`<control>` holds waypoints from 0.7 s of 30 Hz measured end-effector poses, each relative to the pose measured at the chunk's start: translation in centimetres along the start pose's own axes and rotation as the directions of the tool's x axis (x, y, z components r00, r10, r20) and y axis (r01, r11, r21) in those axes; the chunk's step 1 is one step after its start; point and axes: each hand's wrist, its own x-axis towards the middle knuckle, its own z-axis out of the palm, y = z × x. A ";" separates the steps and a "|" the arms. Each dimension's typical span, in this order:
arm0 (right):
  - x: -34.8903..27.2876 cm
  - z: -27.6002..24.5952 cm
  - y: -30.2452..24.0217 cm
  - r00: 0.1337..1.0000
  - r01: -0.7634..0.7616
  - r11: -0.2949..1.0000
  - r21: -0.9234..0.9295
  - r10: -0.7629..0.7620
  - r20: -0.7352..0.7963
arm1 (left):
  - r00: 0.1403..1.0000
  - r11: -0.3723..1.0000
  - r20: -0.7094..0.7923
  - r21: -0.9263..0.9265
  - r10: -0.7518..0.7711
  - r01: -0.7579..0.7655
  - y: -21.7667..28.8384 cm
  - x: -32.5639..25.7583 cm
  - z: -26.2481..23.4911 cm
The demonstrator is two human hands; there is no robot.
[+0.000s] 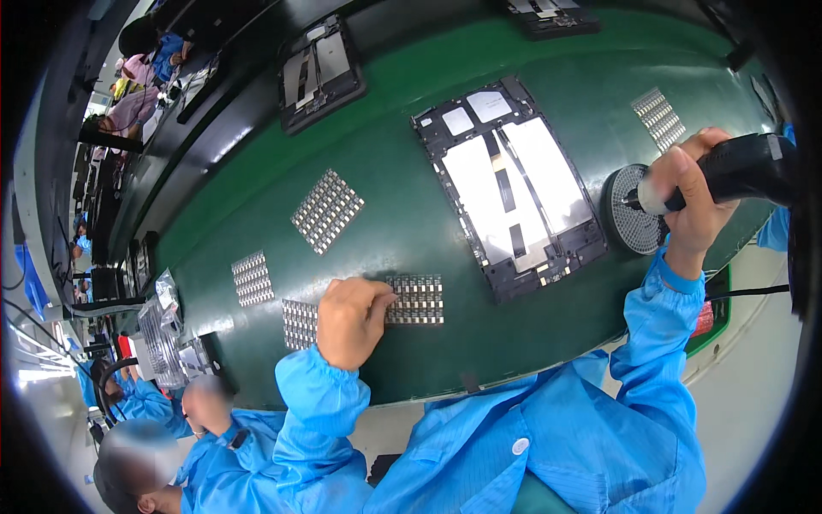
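Observation:
My left hand (347, 325) is closed, thumb and forefinger pinched at the left edge of a sheet of small metallic pieces (419, 300). Whether it grips the sheet or one tiny piece is hidden. Another such sheet (298, 324) lies partly behind that hand. My right hand (695, 197) is wrapped round a black electric screwdriver (745, 167). Its tip is over a round grey dish (632, 224) full of small holes. Between my hands an opened tablet (522, 188) lies flat on the green mat, its pale battery panels and black frame exposed.
More sheets of small pieces lie at the left (253, 278), the upper middle (328, 212) and the far right (658, 118). Other opened tablets (321, 73) rest along the back. A co-worker in blue (235, 445) sits at my left. A green bin (719, 310) stands below the table's right edge.

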 end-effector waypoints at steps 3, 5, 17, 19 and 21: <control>-0.1 -0.1 0.1 1.000 -0.004 1.000 -0.001 0.004 -0.001 | 0.985 0.960 -0.101 -0.259 -0.137 0.107 1.4 2.5 -1.1; 0.0 -0.1 0.0 1.000 -0.011 1.000 0.019 0.011 0.017 | 0.973 0.872 -0.099 -0.469 -0.207 0.138 1.6 5.2 -0.4; -0.2 -0.1 0.3 0.998 -0.046 0.999 -0.008 0.045 -0.048 | 0.948 0.620 0.036 -0.748 -0.315 0.234 0.6 12.7 6.0; -0.2 -0.1 0.3 0.997 -0.049 0.999 0.002 0.049 -0.054 | 0.951 0.627 0.003 -0.751 -0.311 0.207 0.2 12.8 6.6; -0.2 -0.2 0.2 0.997 -0.048 0.999 0.006 0.048 -0.059 | 0.952 0.637 0.013 -0.740 -0.306 0.215 0.3 13.0 6.5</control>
